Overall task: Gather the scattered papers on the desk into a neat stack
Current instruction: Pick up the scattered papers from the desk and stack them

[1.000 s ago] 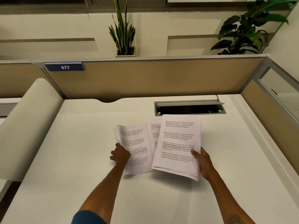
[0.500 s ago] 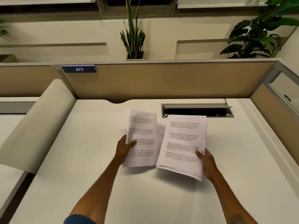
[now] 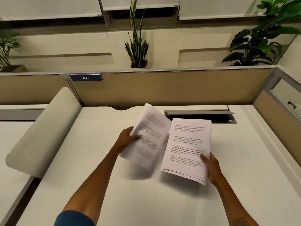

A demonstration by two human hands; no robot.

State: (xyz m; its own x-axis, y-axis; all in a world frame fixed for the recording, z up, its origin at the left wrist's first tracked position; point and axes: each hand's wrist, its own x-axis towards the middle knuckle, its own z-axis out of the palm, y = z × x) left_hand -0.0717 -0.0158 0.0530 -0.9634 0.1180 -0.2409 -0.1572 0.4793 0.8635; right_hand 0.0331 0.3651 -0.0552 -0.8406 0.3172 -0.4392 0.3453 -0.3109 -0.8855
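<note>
Left-hand sheet (image 3: 147, 136) now higher above white desk (image 3: 81, 168).

At your eleven o'clock, the dark blue rectangular nameplate (image 3: 86, 77) on the tan partition reads "477" in white. The white printed sheets (image 3: 187, 149) in your right hand carry black paragraphs, one bold, too small to read surely; the blurred white page (image 3: 146, 137) at your left is illegible.

My view: a cubicle with tan partition (image 3: 162, 88).
Potted plants (image 3: 136, 46) line the ledge beneath shaded windows (image 3: 48, 7).
</note>
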